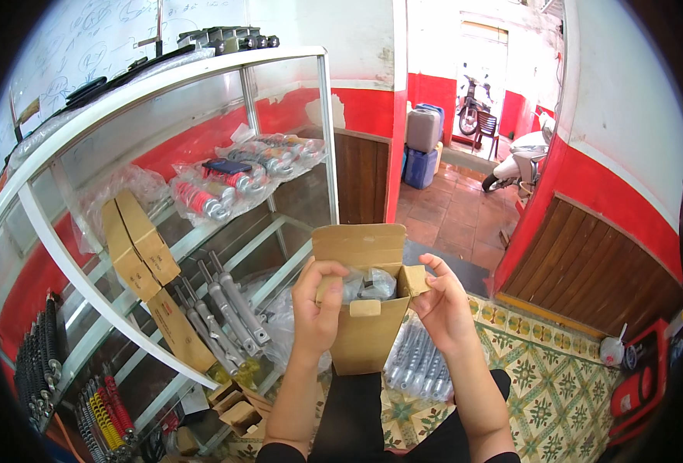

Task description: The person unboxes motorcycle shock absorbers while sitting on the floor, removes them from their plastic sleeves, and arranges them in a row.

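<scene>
An upright brown cardboard box [370, 341] stands in front of me with its top flap raised. Plastic-wrapped parts [379, 283] show inside its mouth; what they are is hard to tell. My left hand [320, 307] grips the box's left side flap, thumb and fingers on the cardboard. On the other side, my right hand [442, 298] pinches the right side flap between thumb and fingers. The front tuck flap hangs outward between the hands. Below the right forearm, bagged metal shock absorber parts [416, 362] lie on the patterned tile floor.
To the left is a white-framed glass shelf [173, 78] with wrapped shock absorbers [202, 199], a phone [227, 166], long cardboard boxes [138, 249] and grey fork tubes [231, 307]. Coil springs [107, 411] stand lower down. Opened boxes [240, 408] sit beside my legs. A doorway shows jerrycans [423, 130] and motorbikes.
</scene>
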Available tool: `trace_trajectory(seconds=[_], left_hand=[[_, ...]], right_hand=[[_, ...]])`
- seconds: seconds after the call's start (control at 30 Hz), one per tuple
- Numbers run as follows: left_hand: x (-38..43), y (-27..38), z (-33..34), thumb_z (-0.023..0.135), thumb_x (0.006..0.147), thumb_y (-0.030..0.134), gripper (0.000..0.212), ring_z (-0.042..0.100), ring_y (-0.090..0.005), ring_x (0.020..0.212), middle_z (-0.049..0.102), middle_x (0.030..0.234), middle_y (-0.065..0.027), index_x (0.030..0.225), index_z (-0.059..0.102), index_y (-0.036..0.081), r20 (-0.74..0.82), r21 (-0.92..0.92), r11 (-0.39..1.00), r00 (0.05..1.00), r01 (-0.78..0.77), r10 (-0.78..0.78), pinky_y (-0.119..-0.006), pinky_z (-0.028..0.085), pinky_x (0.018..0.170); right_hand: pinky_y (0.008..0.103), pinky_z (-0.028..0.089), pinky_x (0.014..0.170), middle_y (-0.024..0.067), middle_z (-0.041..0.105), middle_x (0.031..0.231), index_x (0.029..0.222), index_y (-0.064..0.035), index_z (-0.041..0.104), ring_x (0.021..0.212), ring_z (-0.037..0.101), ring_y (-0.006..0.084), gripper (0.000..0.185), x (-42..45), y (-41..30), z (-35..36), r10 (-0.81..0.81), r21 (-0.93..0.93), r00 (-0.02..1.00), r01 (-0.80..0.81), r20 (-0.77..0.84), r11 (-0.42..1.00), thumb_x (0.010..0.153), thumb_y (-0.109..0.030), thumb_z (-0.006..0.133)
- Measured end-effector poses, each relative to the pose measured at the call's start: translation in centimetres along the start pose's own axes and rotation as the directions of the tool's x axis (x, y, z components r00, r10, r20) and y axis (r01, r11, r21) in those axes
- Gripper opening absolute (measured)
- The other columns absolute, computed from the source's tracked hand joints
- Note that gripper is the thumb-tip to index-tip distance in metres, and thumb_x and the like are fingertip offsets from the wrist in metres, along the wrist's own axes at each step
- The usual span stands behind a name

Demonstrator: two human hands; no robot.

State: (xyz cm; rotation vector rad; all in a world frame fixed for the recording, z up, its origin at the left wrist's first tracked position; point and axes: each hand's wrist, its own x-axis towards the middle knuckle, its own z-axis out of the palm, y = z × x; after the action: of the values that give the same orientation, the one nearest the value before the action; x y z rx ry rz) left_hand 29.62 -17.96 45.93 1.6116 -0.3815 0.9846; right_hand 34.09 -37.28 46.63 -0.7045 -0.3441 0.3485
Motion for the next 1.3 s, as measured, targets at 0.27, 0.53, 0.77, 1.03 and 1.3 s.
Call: trace_trajectory(seconds=[0.27, 0.53, 0.77, 1.03, 1.3], left_hand=[[-0.2, 1.0, -0.7, 0.051, 0.081, 0.012, 0.026, 0.049, -0.0178, 0.094, 0.053, 0.099, -0.0102, 0.105, 0.044, 0.004, 0.030, -0.141, 0.989, 0.999, 0.032, -0.028, -0.031, 0.036, 0.091], [-0.7, 0.2, 0.6, 0.053, 0.089, 0.012, 0.030, 0.051, -0.0154, 0.095, 0.056, 0.106, -0.0160, 0.106, 0.029, 0.010, -0.139, -0.313, 0.950, 0.990, -0.017, -0.028, -0.029, 0.039, 0.086], [-0.8, -0.1, 1.0, 0.051, 0.092, 0.011, 0.028, 0.053, -0.0133, 0.089, 0.058, 0.103, -0.0170, 0.104, 0.027, 0.010, -0.113, -0.362, 0.932, 0.994, -0.038, -0.003, -0.025, 0.041, 0.082], [-1.6, -0.4, 1.9, 0.051, 0.090, 0.016, 0.030, 0.051, -0.0133, 0.095, 0.054, 0.104, -0.0117, 0.109, 0.029, 0.008, -0.160, -0.371, 0.928, 0.983, 0.025, -0.090, -0.028, 0.040, 0.085], [-3.7, -3.1, 1.9, 0.056, 0.088, 0.033, 0.060, 0.044, -0.0196, 0.107, 0.039, 0.118, -0.0120, 0.128, 0.028, -0.001, -0.238, -0.096, 0.987, 0.966, -0.127, 0.101, -0.034, 0.037, 0.092]], right_hand=[[0.0223, 0.038, 0.058, 0.0005, 0.053, 0.077, 0.116, -0.0049, 0.046, 0.062, 0.047, 0.0076, 0.028, 0.1, -0.5, 0.0, 0.045, -0.042, 0.994, -0.041, 0.100, 0.998, 0.088, -0.005, 0.047], [0.0186, 0.031, 0.051, -0.0034, 0.046, 0.066, 0.116, -0.0042, 0.045, 0.054, 0.039, 0.0042, 0.028, -0.9, -1.7, 0.0, 0.023, -0.254, 0.999, -0.011, 0.043, 0.967, 0.088, -0.002, 0.048], [0.0247, 0.038, 0.050, 0.0013, 0.046, 0.061, 0.093, -0.0020, 0.055, 0.054, 0.046, 0.0106, 0.013, -4.6, -4.8, 5.0, -0.301, -0.740, 0.793, 0.605, 0.529, 0.293, 0.080, 0.000, 0.057], [0.0397, 0.046, 0.074, 0.0147, 0.059, 0.086, 0.093, -0.0010, 0.058, 0.086, 0.058, 0.0324, 0.017, 0.1, -4.6, 9.7, 0.093, -0.627, 0.622, 0.777, 0.778, 0.055, 0.079, -0.011, 0.059], [0.0412, 0.042, 0.090, 0.0146, 0.060, 0.104, 0.104, -0.0015, 0.060, 0.103, 0.054, 0.0315, 0.025, 4.1, -2.8, 7.7, 0.219, -0.479, 0.467, 0.878, 0.857, 0.003, 0.082, -0.013, 0.059]])
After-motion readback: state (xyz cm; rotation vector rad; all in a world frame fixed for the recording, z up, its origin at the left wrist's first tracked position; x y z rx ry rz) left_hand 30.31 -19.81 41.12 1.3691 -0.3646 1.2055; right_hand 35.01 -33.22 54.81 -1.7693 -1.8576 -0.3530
